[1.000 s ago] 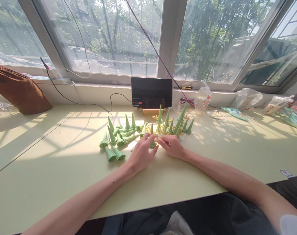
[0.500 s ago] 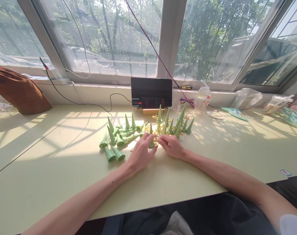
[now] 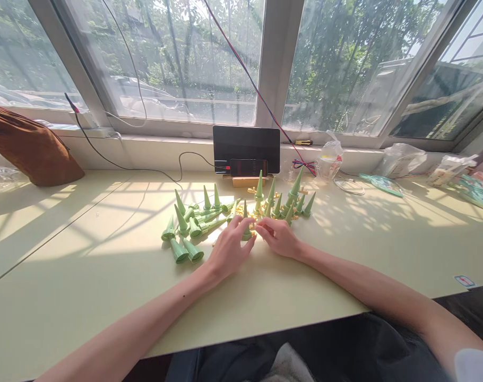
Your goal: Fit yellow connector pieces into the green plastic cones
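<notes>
A heap of green plastic cones [image 3: 193,225] covers the middle of the pale table [image 3: 86,276], some upright, some lying down. Small yellow pieces [image 3: 261,212] are scattered among them. My left hand [image 3: 229,246] grips an upright green cone [image 3: 247,228] at its base, fingers curled round it. My right hand [image 3: 279,237] is beside it, fingertips pinched on a small yellow piece right next to that cone. More upright cones [image 3: 293,196] stand just behind my hands.
A dark tablet [image 3: 246,148] with a phone [image 3: 248,167] leaning on it stands at the back by the window sill. A brown bag [image 3: 30,148] lies far left. Plastic bags [image 3: 400,159] and cables line the right back edge.
Almost nothing has moved. My right hand's fingers have shifted slightly at the yellow piece; my left hand stays on the cone.
</notes>
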Demonstrator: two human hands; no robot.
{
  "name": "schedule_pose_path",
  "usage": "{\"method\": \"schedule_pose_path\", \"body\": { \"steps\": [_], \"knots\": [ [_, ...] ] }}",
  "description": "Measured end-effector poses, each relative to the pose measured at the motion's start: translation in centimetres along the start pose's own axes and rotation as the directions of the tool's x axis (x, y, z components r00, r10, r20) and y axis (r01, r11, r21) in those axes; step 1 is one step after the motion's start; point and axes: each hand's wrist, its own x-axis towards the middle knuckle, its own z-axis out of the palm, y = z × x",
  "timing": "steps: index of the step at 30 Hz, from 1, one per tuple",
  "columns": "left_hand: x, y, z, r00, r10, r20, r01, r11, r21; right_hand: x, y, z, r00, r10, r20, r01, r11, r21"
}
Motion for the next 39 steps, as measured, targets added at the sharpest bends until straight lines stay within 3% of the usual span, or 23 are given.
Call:
{"method": "schedule_pose_path", "body": {
  "steps": [5,19,32,39],
  "knots": [
    [0.12,-0.2,-0.07,0.999,-0.035,-0.011,0.035,0.999,0.001,0.01,-0.11,0.07,1.0,-0.011,-0.021,0.012,0.998,0.058],
    [-0.09,0.08,0.11,1.0,0.012,0.005,-0.012,0.999,-0.047,0.02,0.29,-0.08,0.999,-0.013,0.038,0.014,1.0,-0.019],
    [0.13,-0.3,-0.02,1.0,-0.007,-0.019,0.007,1.0,-0.022,0.02,0.03,0.13,1.0,0.012,0.018,-0.013,0.998,0.063],
    [-0.03,-0.5,0.17,1.0,-0.003,0.007,0.004,0.999,-0.039,0.04,0.12,0.0,0.998,0.006,0.058,-0.008,1.0,0.026]
  ]
}}
